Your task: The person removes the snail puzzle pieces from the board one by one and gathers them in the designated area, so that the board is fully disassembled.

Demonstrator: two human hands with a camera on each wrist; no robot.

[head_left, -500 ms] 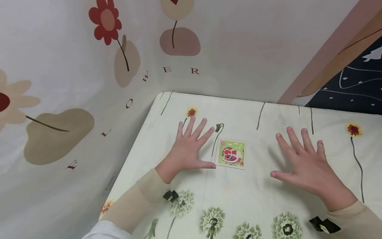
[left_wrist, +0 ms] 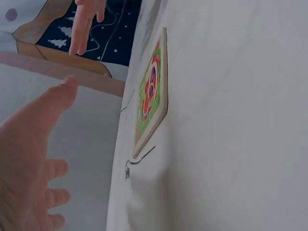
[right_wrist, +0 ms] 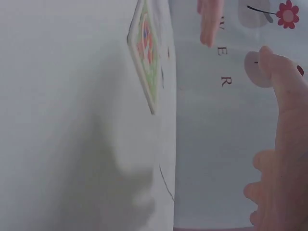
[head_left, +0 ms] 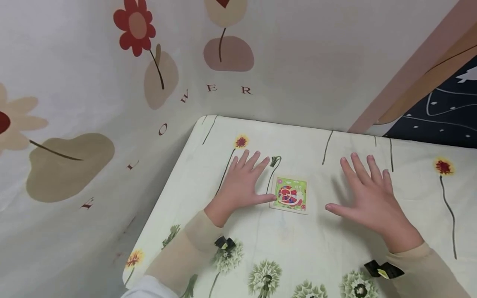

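Observation:
A small square wooden picture puzzle point(head_left: 291, 195), green with a red and purple snail-like figure, lies flat on the floral cloth. To its left, my left hand point(head_left: 240, 184) hovers with fingers spread, the thumb overlapping the puzzle's left edge in the head view. My right hand point(head_left: 372, 198) is held over the cloth to the right, fingers spread and apart from the puzzle. In the left wrist view the puzzle point(left_wrist: 151, 91) lies beyond the thumb, with a gap between. The right wrist view also shows the puzzle point(right_wrist: 147, 53) apart from the hand.
The cloth-covered table point(head_left: 290, 244) has printed flowers and dandelions. A pale curtain point(head_left: 305, 74) with flower prints and letters stands along its back and left sides. At the far right is a dark blue printed section point(head_left: 439, 111).
Both hands have moved inward toward the puzzle, the right hand shifting left and the left hand slightly right. The puzzle remains in place on the cloth.

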